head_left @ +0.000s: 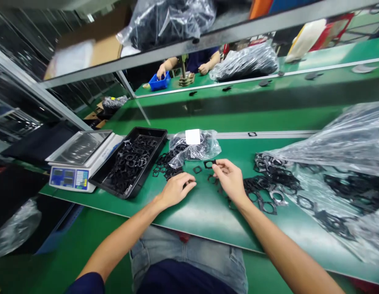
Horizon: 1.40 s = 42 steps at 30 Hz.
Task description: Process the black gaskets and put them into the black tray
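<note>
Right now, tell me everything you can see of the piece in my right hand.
The piece is a small, thin black frame, apparently plastic, with a large opening through its middle. The right hand pinches one end between thumb and fingers; the rest juts left over the green tabletop. Whether it touches the surface is unclear.

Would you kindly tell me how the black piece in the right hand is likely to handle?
The black piece is probably light, since the right hand pinches it at one edge. It looks fairly stiff, as it juts out without visible sagging. Being flat and squarish, it seems unlikely to roll.
</note>
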Available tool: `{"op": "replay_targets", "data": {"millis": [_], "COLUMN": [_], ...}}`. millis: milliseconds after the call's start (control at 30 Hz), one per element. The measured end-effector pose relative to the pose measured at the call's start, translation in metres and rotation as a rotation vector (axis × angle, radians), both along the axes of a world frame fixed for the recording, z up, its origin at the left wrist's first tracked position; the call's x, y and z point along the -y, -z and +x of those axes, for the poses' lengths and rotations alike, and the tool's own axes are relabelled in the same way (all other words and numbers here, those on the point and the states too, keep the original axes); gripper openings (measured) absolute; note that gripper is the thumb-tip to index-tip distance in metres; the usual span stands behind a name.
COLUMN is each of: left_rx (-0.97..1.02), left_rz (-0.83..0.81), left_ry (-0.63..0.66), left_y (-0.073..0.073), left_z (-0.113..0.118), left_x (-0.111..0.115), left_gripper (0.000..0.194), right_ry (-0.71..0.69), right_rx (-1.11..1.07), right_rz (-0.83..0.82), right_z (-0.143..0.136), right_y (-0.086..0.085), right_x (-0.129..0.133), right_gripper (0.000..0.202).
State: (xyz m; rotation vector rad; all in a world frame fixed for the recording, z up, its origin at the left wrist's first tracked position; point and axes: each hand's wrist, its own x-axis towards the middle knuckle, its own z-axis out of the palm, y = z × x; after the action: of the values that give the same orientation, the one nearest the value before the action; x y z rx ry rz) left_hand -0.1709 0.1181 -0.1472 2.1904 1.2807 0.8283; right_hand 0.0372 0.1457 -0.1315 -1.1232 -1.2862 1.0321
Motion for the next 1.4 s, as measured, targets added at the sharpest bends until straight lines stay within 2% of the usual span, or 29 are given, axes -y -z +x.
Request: {"op": "replay_targets", "data": {"millis": [133,200,267,367,467,600,700,800,967,1167,1400], "left_rx": [-0.176,-0.165,-0.09,0.122,0.387,0.669,0.819,0.876,0.822,0.814,0.843], "left_rz": [0.148,0.197,0.211,0.099,-0.151,-0.402,-0.502,-0.581,-0.535,-0.409,-0.481], "left_ry": [-0.013,-0.034,-0.059,-0.107,-0.119,-0.102,-0.148,-0.16,-0.09,-0.097,-0.092], "left_y": [0.013,0.012,0.007,-0.005,-0.014,-0.019,-0.02,-0.018,-0.015,-0.011,-0.003], "left_z": [-0.021,-0.024,-0.02,-0.006,0.011,0.027,0.033,0.036,0.036,0.036,0.031], "left_x": [0.006,0.007,0.01,0.014,0.007,-0.011,-0.019,-0.022,-0.029,-0.041,-0.04], "left_gripper": [0.021,0.022,0.023,0.029,0.035,0.037,0.04,0.04,0.039,0.033,0.035], "right_ry": [-0.002,-0.039,-0.14,-0.302,-0.386,-0.342,-0.301,-0.227,-0.133,-0.156,-0.153], "right_rx": [-0.007,-0.058,-0.119,-0.136,-0.097,-0.153,-0.188,-0.154,0.01,-0.016,0.104], "right_rz": [-0.001,-0.038,-0.097,-0.137,-0.109,-0.115,-0.11,-0.066,0.039,-0.034,-0.022], "right_z": [-0.001,-0.003,-0.006,-0.009,-0.01,-0.009,-0.007,-0.005,-0.004,-0.002,0.0], "right_y": [0.005,0.005,0.003,-0.002,-0.006,-0.008,-0.007,-0.004,0.002,0.002,-0.001], "right_x": [-0.005,-0.005,-0.003,0.001,0.007,0.008,0.004,0.002,0.005,0.003,0.007], "right_gripper": [0.034,0.035,0.037,0.037,0.036,0.037,0.041,0.041,0.037,0.04,0.031]}}
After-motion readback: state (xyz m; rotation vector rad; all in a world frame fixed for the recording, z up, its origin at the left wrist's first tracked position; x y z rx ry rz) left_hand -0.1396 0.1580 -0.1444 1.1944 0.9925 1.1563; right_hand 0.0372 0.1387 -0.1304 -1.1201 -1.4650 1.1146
